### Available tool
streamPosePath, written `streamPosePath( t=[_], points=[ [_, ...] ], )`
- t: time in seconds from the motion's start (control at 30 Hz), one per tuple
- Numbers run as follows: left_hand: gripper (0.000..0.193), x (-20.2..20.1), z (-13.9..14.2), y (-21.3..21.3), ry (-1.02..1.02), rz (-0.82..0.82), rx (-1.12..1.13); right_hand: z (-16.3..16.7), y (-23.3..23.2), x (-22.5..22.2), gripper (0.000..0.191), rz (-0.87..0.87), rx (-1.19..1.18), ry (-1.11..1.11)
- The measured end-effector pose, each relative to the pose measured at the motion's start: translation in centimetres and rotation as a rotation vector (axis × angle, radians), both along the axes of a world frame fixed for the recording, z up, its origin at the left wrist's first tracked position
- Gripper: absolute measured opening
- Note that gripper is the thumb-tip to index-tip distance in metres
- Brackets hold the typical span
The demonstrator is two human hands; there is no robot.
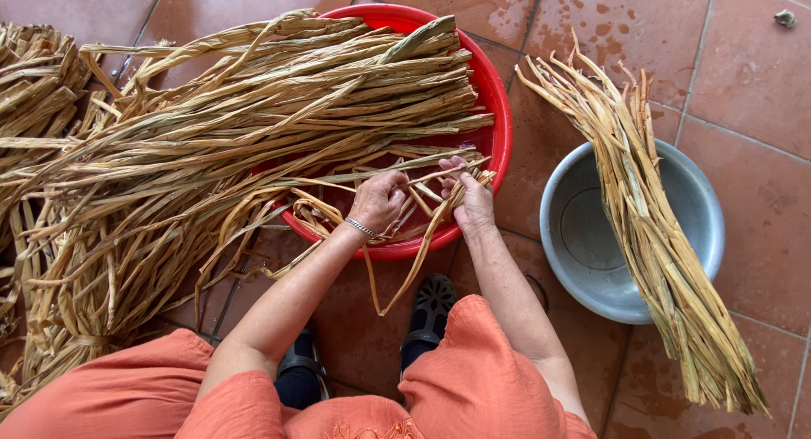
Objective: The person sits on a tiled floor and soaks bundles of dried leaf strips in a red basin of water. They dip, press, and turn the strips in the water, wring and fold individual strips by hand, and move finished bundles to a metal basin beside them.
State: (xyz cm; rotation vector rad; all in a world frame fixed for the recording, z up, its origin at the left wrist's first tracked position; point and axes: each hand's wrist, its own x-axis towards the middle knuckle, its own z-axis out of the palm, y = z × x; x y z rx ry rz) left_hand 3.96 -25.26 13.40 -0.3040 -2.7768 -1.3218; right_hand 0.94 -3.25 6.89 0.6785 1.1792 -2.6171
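Both hands over near rim of red basin. Left hand closed on dried reed strips; right hand pinching same strips. Step, judged: separating strands. Next needs steady pull apart, clear of big pile.

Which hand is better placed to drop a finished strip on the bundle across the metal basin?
Right, probably. The right hand is on the side of the metal basin and its bundle. The left hand grips strips over the red basin, farther away.
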Motion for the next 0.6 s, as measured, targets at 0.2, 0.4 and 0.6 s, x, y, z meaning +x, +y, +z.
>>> streamPosePath(
  t=[0.2,0.4,0.6],
  points=[
    [0.024,1.2,-1.4,-0.7,-0.211,0.075,-0.155,0.7,0.1,0.6,0.02,-0.127,-0.073,0.119],
    [0.032,0.9,-0.8,-0.5,-0.32,-0.029,-0.285,2.0,-0.1,1.3,0.018,-0.182,-0.061,0.161],
    [0.036,-0.4,0.0,3.0,-0.278,-0.121,0.165,3.4,-1.5,2.2,0.011,-0.146,0.06,0.171]
  ],
)
